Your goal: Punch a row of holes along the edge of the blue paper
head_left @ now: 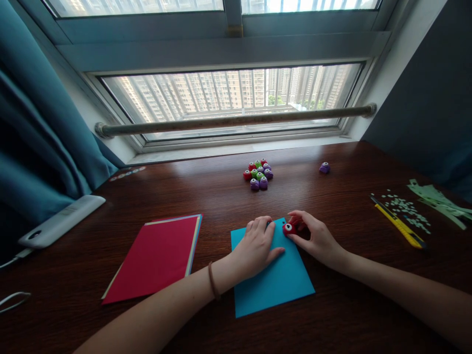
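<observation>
With the blue sheet as the clock's centre, the window [221, 54] is seen at twelve, beyond the brown table [217, 196], and the curtain [22, 98] at ten. At nine, the red-topped paper stack [157, 255] is partly overlapped by the left forearm. The blue sheet [275, 287] is pressed down by the left hand [254, 248], its fingers together and thumb spread, hiding the middle. Between two and three are seen green strips [440, 202], a yellow cutter [400, 227] and scattered pale bits [403, 206]. Clustered punches [260, 176] are set at twelve, a lone purple punch [324, 168] at one. At the sheet's far-right edge, a red punch [288, 229] is pinched between the right hand's [315, 238] thumb and fingers.
</observation>
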`<state>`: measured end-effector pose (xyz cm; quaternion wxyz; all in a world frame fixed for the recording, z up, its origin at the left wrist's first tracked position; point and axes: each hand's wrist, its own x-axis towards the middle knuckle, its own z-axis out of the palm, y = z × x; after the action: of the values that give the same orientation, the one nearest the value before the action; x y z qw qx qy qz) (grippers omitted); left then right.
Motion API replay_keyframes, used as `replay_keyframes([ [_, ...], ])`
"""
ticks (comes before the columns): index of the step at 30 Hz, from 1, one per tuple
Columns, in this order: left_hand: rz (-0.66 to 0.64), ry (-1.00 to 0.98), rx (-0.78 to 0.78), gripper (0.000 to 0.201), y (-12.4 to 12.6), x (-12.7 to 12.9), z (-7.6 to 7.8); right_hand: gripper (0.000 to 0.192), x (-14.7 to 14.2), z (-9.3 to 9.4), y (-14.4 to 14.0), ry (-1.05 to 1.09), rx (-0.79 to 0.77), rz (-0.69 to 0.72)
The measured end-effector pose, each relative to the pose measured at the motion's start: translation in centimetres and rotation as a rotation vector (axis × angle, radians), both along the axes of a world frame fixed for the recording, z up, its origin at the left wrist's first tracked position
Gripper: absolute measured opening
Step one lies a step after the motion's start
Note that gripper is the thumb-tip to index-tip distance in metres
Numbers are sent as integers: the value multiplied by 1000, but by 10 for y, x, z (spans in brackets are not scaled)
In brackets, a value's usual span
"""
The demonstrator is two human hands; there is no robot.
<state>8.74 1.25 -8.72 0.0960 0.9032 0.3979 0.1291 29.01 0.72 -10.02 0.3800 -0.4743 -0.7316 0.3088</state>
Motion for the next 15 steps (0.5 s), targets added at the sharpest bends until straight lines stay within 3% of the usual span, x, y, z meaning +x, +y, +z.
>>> replay_keyframes([
  [15,-101,17,18,53,1,0,-1,36,1,-1,1,-15,-1,-11],
])
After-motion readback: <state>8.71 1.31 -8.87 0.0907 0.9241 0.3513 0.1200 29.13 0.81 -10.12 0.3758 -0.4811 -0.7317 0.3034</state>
